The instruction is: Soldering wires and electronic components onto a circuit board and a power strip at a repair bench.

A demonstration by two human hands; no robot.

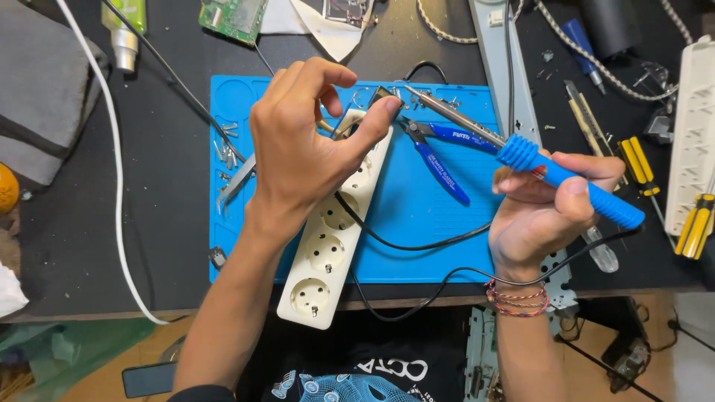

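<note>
My left hand (309,141) rests over the far end of a cream power strip (328,257) lying on a blue work mat (432,238). Its thumb and forefinger pinch a small dark part (386,95) at the strip's end. My right hand (547,205) grips a blue-handled soldering iron (558,175), its metal tip (411,91) pointing left and nearly touching that dark part. A black cable (402,244) runs from under the left hand across the mat.
Blue-handled cutters (439,160) lie on the mat under the iron. Metal tweezers (237,182) and loose screws sit at the mat's left edge. Yellow screwdrivers (696,223), a white power strip (693,141), a utility knife (585,123), a green circuit board (232,16) and a white cable (115,171) surround the mat.
</note>
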